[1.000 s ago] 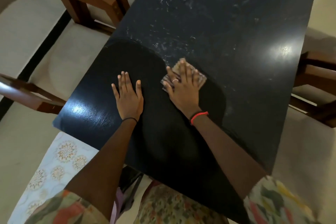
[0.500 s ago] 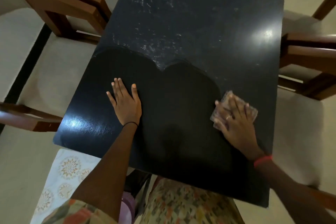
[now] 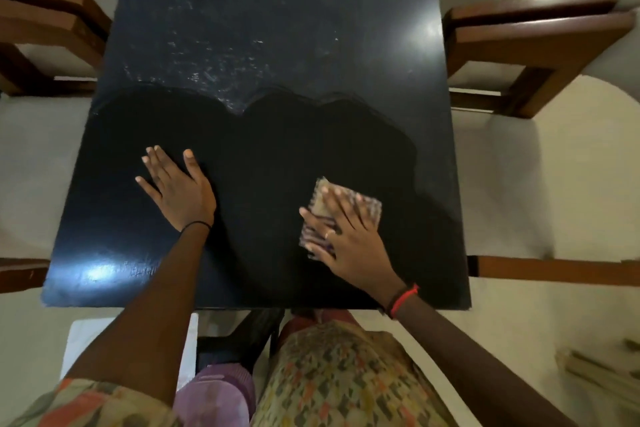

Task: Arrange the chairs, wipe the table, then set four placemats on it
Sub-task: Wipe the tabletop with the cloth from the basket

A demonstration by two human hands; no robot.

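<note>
A black rectangular table (image 3: 277, 28) fills the middle of the view. Its near half is dark and wet from wiping; the far half shows pale dusty smears. My right hand (image 3: 349, 239) presses flat on a folded patterned cloth (image 3: 367, 206) near the table's front right. My left hand (image 3: 176, 184) rests flat on the table at the front left, fingers spread, holding nothing. Wooden chairs with pale cushions stand on both sides: one at the far left (image 3: 52, 21) and one at the far right (image 3: 533, 31).
More chair rails show at the near left (image 3: 20, 270) and near right (image 3: 554, 267). A white patterned mat (image 3: 86, 333) lies on the floor by my left side. A dark chair base (image 3: 239, 333) sits under the table's front edge.
My right hand swept the cloth from the table's middle out to the right edge, then back leftward toward the front. The wiped dark patch has widened. My left hand stayed planted.
</note>
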